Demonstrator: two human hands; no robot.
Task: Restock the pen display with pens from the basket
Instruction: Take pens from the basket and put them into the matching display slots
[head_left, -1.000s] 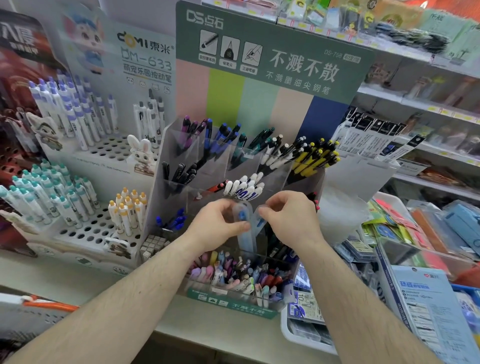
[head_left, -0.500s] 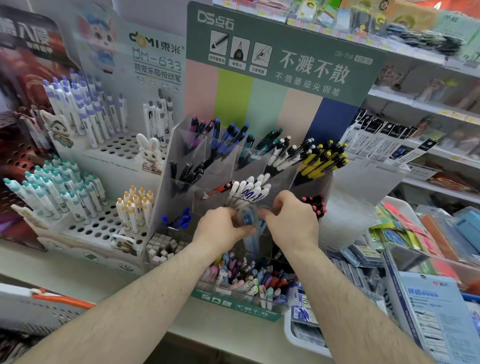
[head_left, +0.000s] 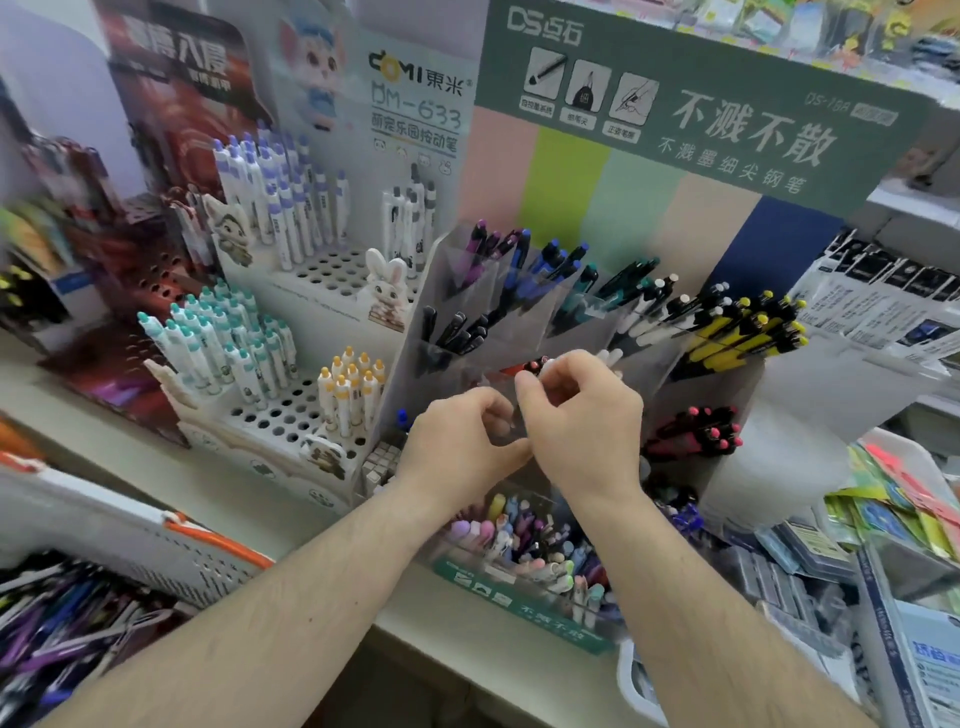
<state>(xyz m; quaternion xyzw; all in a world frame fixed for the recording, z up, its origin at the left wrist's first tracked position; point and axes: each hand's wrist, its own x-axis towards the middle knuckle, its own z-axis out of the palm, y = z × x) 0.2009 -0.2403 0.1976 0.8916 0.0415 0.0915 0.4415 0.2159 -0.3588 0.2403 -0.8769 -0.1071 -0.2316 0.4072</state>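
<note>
The clear tiered pen display (head_left: 524, 312) stands under a green header and holds purple, blue, teal, white, yellow and black pens in slanted pockets. My left hand (head_left: 457, 452) and my right hand (head_left: 582, 415) meet in front of its middle row. Both pinch a small clear plastic piece (head_left: 503, 421) between fingertips; I cannot tell whether it is part of the display or a wrapper. The grey basket (head_left: 130, 535) with an orange handle sits at the lower left, with several loose pens (head_left: 57, 634) inside. A front tray of pastel pens (head_left: 524, 545) lies below my wrists.
A white peg-hole stand (head_left: 291, 415) with teal, orange and purple-capped pens is to the left of the display. Black pens with pink tips (head_left: 696, 431) fill a right-hand pocket. Packaged stationery (head_left: 883, 519) crowds the right side. The counter edge (head_left: 467, 660) runs beneath my forearms.
Both hands rose and drew closer together in front of the middle row. The blue-marked clear item seen between them is now hidden. The view shifted, bringing the basket into sight.
</note>
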